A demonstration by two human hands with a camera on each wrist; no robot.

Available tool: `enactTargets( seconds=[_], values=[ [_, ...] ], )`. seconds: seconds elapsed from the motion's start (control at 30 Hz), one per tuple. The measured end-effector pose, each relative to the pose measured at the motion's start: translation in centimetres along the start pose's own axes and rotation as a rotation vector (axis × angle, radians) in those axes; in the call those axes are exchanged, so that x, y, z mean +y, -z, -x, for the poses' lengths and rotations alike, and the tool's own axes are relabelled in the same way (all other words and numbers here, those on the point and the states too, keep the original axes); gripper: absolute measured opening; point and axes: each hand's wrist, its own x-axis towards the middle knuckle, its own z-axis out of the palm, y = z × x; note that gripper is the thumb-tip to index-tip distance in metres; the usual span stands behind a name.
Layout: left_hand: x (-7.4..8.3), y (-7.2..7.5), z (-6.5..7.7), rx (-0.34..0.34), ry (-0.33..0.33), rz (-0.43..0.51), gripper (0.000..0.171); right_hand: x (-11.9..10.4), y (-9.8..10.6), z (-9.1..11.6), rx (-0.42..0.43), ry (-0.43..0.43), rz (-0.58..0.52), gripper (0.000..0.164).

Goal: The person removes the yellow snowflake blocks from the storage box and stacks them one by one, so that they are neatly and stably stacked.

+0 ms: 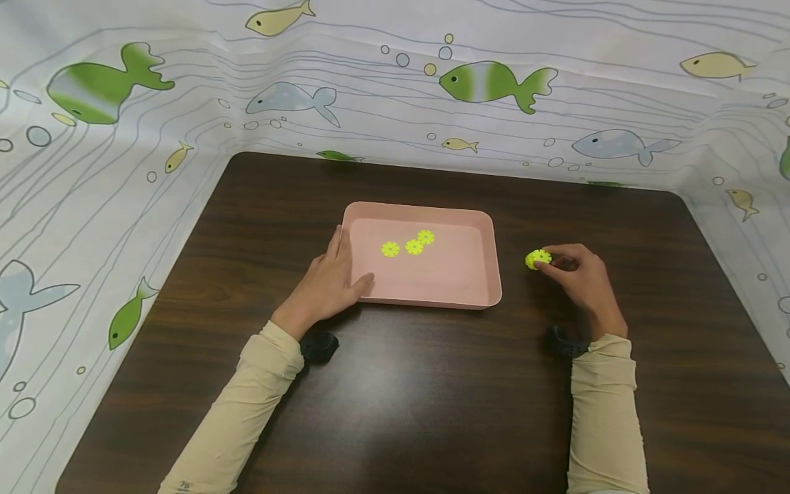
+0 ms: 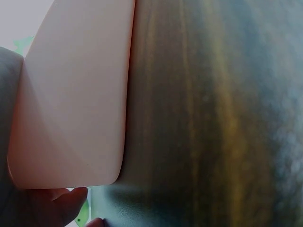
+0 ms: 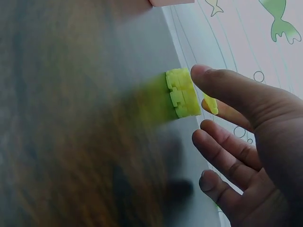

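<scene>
though off tray point(image 1: 453, 276), disc point(image 1: 542, 256) in right hand point(image 1: 583, 280)

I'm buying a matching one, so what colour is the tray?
The tray is pale pink; it shows best in the head view.

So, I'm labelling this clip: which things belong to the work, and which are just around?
In the work:
- pink tray, left hand against it
- three yellow discs inside
- pinched disc, right hand
- yellow stack

Just around:
- fish-print sheet
- black wristbands
</scene>
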Motion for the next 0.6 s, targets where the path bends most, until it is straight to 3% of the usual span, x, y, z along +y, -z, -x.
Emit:
enactTargets(
  seconds=[0.6],
  values=[
    [0.01, 0.08, 0.05, -0.004, -0.006, -0.008, 0.097, 0.19, -0.28, -0.16, -0.02, -0.001, -0.002, 0.041]
  ],
)
